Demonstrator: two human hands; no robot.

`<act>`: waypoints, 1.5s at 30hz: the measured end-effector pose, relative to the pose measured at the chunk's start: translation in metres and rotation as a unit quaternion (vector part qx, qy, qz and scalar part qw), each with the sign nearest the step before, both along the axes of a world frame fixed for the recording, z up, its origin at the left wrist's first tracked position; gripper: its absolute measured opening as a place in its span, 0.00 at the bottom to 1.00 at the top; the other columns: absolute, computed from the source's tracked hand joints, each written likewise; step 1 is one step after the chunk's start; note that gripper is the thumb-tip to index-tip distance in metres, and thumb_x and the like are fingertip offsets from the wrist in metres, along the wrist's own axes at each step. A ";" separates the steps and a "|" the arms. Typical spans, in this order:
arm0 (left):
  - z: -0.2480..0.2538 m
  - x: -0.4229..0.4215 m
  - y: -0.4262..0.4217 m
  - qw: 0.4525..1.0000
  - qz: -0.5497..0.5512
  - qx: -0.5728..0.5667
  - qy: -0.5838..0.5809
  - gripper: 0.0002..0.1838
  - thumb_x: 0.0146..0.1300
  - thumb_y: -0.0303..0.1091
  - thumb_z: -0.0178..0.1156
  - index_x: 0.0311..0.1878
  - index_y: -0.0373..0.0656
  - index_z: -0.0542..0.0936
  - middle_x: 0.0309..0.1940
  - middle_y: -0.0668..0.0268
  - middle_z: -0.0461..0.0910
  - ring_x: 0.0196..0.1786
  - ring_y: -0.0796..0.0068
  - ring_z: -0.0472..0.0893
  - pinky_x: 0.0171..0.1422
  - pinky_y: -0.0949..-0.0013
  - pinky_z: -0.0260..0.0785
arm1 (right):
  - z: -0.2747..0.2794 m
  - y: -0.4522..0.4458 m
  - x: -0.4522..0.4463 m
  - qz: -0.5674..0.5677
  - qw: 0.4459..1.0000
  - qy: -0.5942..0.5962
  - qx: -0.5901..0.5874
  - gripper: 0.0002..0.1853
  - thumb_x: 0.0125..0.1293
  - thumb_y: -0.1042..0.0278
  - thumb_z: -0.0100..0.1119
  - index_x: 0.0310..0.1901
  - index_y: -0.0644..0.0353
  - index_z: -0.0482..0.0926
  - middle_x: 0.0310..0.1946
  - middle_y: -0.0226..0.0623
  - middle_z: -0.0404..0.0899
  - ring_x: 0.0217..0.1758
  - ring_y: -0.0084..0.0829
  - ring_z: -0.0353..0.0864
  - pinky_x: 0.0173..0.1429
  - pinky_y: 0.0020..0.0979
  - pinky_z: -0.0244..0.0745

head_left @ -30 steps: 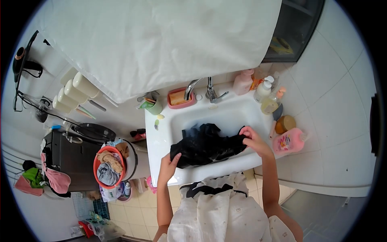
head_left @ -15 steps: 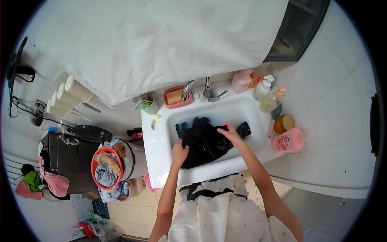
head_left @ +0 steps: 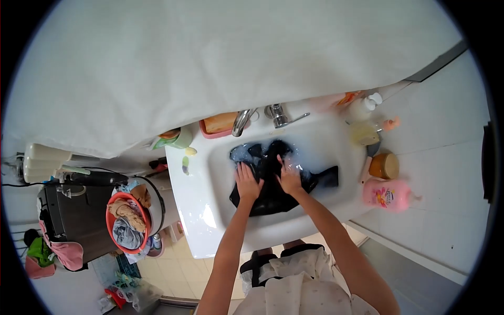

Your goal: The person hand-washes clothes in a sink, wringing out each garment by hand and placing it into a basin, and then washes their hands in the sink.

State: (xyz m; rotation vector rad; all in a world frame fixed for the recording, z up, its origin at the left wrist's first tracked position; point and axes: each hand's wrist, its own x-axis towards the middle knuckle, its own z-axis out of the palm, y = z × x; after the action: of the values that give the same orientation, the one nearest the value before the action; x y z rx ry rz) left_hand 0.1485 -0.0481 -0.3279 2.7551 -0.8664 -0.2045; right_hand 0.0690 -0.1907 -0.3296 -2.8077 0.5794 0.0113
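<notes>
A wet black garment (head_left: 273, 197) lies in cloudy, sudsy water in the white sink (head_left: 197, 220). My left hand (head_left: 248, 182) rests on the garment's left part, palm down with the fingers stretched out. To its right, my right hand (head_left: 289, 178) presses on the cloth with its fingers extended and slightly apart. One dark end of the garment (head_left: 328, 177) reaches toward the sink's right side. Above the basin stands the chrome faucet (head_left: 241, 122), with a lever handle (head_left: 283, 118) beside it.
A pink soap dish (head_left: 218, 135) and a green cup (head_left: 182, 137) stand at the back left rim. Along the right are a pump bottle (head_left: 362, 107), an amber jar (head_left: 384, 166) and a pink bottle (head_left: 387, 195). Left of the sink, a red basin (head_left: 111, 220) holds clothes.
Both hands have gone from gripping the garment's edges to lying flat on it, closer together. The cloth sits lower in the water. The camera view has shifted.
</notes>
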 end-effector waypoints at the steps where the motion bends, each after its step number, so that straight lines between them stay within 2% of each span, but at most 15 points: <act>1: -0.003 0.005 -0.005 1.000 -0.005 0.020 0.018 0.42 0.47 0.49 0.55 0.57 0.27 0.53 0.60 0.48 0.50 0.64 0.53 0.49 0.66 0.55 0.37 | -0.005 -0.005 0.007 -0.016 1.000 -0.011 0.019 0.37 0.51 0.58 0.54 0.61 0.54 0.50 0.56 0.44 0.57 0.61 0.43 0.52 0.60 0.47 0.48; 6: -0.018 0.016 -0.021 0.996 0.014 0.057 0.073 0.42 0.47 0.50 0.56 0.57 0.29 0.54 0.60 0.50 0.52 0.61 0.53 0.53 0.65 0.54 0.41 | 0.020 -0.025 0.045 -0.116 0.966 -0.057 0.224 0.25 0.45 0.66 0.54 0.49 0.63 0.68 0.47 0.43 0.67 0.58 0.42 0.57 0.62 0.44 0.45; 9: 0.007 0.012 -0.020 0.997 0.051 -0.057 0.013 0.39 0.43 0.39 0.63 0.55 0.30 0.57 0.56 0.50 0.57 0.57 0.52 0.60 0.59 0.62 0.53 | 0.031 -0.027 0.058 -0.039 0.978 0.149 -0.139 0.30 0.41 0.51 0.57 0.45 0.63 0.69 0.49 0.43 0.66 0.58 0.44 0.55 0.63 0.47 0.40; 10: 0.002 0.013 -0.017 0.997 0.049 -0.061 0.014 0.39 0.43 0.39 0.63 0.55 0.30 0.57 0.56 0.50 0.57 0.57 0.52 0.60 0.59 0.62 0.53 | 0.013 -0.030 0.051 -0.042 0.977 0.149 -0.144 0.30 0.41 0.51 0.57 0.45 0.63 0.69 0.49 0.43 0.66 0.58 0.44 0.55 0.63 0.47 0.40; 12: -0.004 0.008 -0.012 0.973 0.105 -0.195 0.065 0.35 0.41 0.36 0.65 0.50 0.30 0.60 0.49 0.47 0.61 0.51 0.49 0.64 0.54 0.62 0.58 | -0.028 -0.031 0.031 -0.029 0.962 -0.114 -0.247 0.31 0.44 0.53 0.57 0.48 0.65 0.65 0.46 0.46 0.68 0.52 0.41 0.64 0.58 0.42 0.52; 13: -0.004 0.006 -0.011 0.963 0.128 -0.226 0.066 0.33 0.39 0.34 0.66 0.47 0.31 0.62 0.43 0.48 0.63 0.45 0.47 0.66 0.50 0.61 0.60 | -0.016 -0.028 0.026 -0.028 0.962 -0.114 -0.248 0.31 0.44 0.53 0.57 0.48 0.65 0.65 0.46 0.46 0.68 0.52 0.41 0.64 0.58 0.42 0.52; 15: -0.005 0.008 -0.002 0.962 0.121 -0.228 0.086 0.33 0.38 0.33 0.66 0.48 0.32 0.61 0.43 0.49 0.63 0.45 0.48 0.66 0.50 0.61 0.60 | 0.023 -0.018 0.024 -0.163 0.974 0.073 0.142 0.28 0.47 0.55 0.58 0.46 0.66 0.67 0.41 0.48 0.72 0.46 0.42 0.70 0.51 0.37 0.62; 18: -0.018 0.006 0.014 0.947 0.123 -0.277 0.109 0.32 0.37 0.32 0.66 0.47 0.34 0.63 0.42 0.51 0.66 0.45 0.53 0.68 0.50 0.63 0.61 | 0.005 -0.015 -0.001 -0.200 0.914 -0.065 0.347 0.21 0.50 0.55 0.57 0.40 0.63 0.70 0.31 0.49 0.75 0.36 0.45 0.75 0.40 0.37 0.69; 22: 0.000 -0.006 0.037 0.901 0.171 -0.362 0.165 0.23 0.39 0.30 0.66 0.40 0.35 0.69 0.34 0.59 0.72 0.38 0.65 0.72 0.46 0.68 0.64 | 0.035 0.003 -0.032 -0.088 0.944 -0.210 0.241 0.14 0.49 0.64 0.58 0.31 0.65 0.69 0.30 0.51 0.73 0.35 0.49 0.72 0.38 0.38 0.68; 24: 0.006 -0.013 0.048 0.892 0.177 -0.375 0.180 0.20 0.40 0.29 0.66 0.37 0.35 0.71 0.31 0.62 0.73 0.35 0.69 0.73 0.44 0.70 0.64 | 0.056 0.000 -0.047 -0.017 0.960 -0.160 0.229 0.12 0.46 0.68 0.59 0.31 0.65 0.70 0.32 0.50 0.73 0.36 0.48 0.72 0.38 0.38 0.68; 30: 0.065 -0.032 0.052 0.863 0.159 -0.419 0.232 0.14 0.44 0.30 0.64 0.35 0.36 0.74 0.27 0.66 0.75 0.30 0.78 0.72 0.38 0.75 0.64 | 0.111 0.006 -0.059 -0.070 0.950 -0.120 0.280 0.11 0.44 0.73 0.58 0.30 0.66 0.70 0.27 0.51 0.74 0.33 0.48 0.73 0.36 0.38 0.69; 32: 0.086 -0.044 0.046 0.871 0.100 -0.411 0.249 0.13 0.43 0.30 0.64 0.32 0.36 0.73 0.24 0.61 0.70 0.29 0.67 0.72 0.37 0.69 0.63 | 0.152 0.011 -0.053 -0.083 0.943 -0.122 0.299 0.11 0.44 0.72 0.57 0.30 0.66 0.71 0.25 0.52 0.73 0.31 0.48 0.74 0.34 0.38 0.68; 36: 0.101 -0.064 0.024 0.910 -0.078 -0.371 0.166 0.29 0.38 0.40 0.68 0.42 0.34 0.69 0.40 0.55 0.66 0.44 0.57 0.67 0.45 0.64 0.62 | 0.195 0.022 -0.040 -0.032 0.942 -0.173 0.287 0.10 0.42 0.71 0.57 0.27 0.66 0.71 0.22 0.50 0.72 0.28 0.48 0.73 0.30 0.35 0.67; 38: 0.087 -0.079 0.013 0.925 -0.036 -0.335 0.175 0.36 0.36 0.45 0.68 0.46 0.33 0.66 0.48 0.50 0.61 0.52 0.50 0.62 0.50 0.60 0.60 | 0.203 0.033 -0.034 0.004 0.937 -0.176 0.302 0.10 0.42 0.70 0.56 0.26 0.66 0.71 0.22 0.50 0.72 0.28 0.48 0.73 0.29 0.34 0.67; 45: 0.109 -0.049 0.009 0.895 0.006 -0.368 0.253 0.15 0.48 0.30 0.53 0.41 0.36 0.71 0.36 0.49 0.74 0.42 0.50 0.72 0.47 0.63 0.63 | 0.232 0.047 -0.036 0.056 0.893 -0.214 0.392 0.15 0.44 0.68 0.62 0.31 0.66 0.69 0.22 0.42 0.72 0.26 0.34 0.74 0.33 0.29 0.68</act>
State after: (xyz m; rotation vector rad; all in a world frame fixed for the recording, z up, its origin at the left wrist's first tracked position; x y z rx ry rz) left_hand 0.0996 -0.0390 -0.2187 1.8690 -0.6071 -0.4581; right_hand 0.0329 -0.1439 -0.0972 -1.9560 0.2220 -0.2807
